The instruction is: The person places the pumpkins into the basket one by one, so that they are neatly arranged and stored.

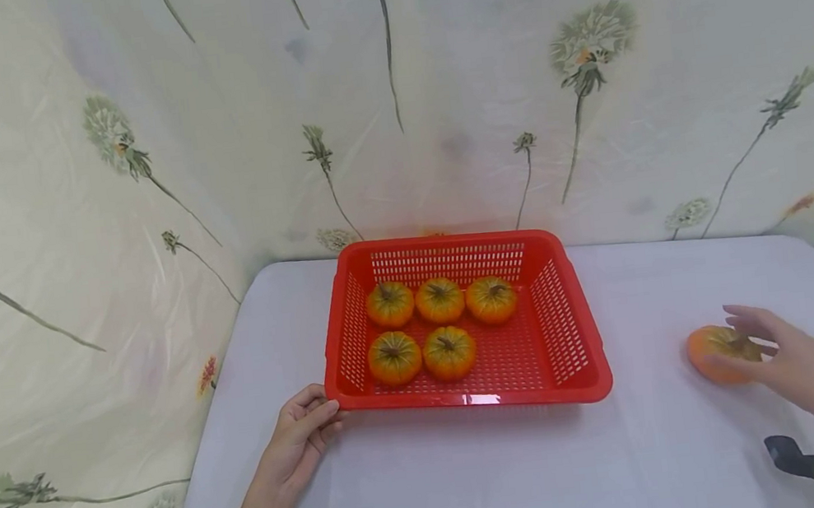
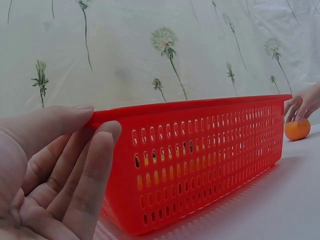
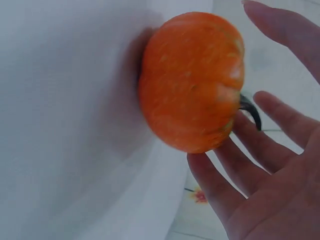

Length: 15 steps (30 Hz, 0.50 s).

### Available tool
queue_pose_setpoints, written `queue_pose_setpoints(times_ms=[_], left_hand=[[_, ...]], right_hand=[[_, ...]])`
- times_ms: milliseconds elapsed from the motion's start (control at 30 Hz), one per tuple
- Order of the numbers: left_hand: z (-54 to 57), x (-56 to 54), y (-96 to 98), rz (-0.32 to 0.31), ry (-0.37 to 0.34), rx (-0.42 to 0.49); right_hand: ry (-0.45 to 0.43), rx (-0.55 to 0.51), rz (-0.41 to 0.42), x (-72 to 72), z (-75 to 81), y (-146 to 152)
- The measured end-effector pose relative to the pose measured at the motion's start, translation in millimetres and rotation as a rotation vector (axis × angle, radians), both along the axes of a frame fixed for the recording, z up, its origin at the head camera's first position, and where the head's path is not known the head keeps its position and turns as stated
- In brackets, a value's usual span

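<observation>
A red plastic basket with slotted walls sits on the table. My left hand pinches its near left corner, thumb on top of the rim and fingers curled under it, as the left wrist view also shows. Inside the basket lie several small orange pumpkins, in two rows toward the left. To the right, another orange pumpkin rests on the table, its dark curved stem showing in the right wrist view. My right hand spreads around this pumpkin, fingertips at its far side and the thumb apart from it.
A white cloth covers the table. Behind it and along the left hangs a pale curtain printed with dandelions. The basket's front right part holds no pumpkin.
</observation>
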<state>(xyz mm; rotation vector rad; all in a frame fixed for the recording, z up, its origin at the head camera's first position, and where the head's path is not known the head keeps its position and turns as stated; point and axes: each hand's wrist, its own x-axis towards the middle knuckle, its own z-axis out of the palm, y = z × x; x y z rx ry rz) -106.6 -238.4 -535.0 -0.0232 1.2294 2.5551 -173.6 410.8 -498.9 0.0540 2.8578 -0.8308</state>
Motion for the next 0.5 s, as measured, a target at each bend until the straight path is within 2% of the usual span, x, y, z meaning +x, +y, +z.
queue_pose_setpoints(times_ms=[100,300,500], left_hand=[[0.1,0.3,0.1,0.000,0.000,0.003],[0.2,0.8,0.5,-0.004,-0.001,0.007],[1.4,1.3,1.0,0.018,-0.035,-0.032]], right_hand=[[-0.002,0.006,-0.003,2.8,-5.7,2.2],[-0.067,0.037,-0.050,8.0,-10.7,2.9],[-0.099,0.043,-0.062,11.2,-14.2,1.2]])
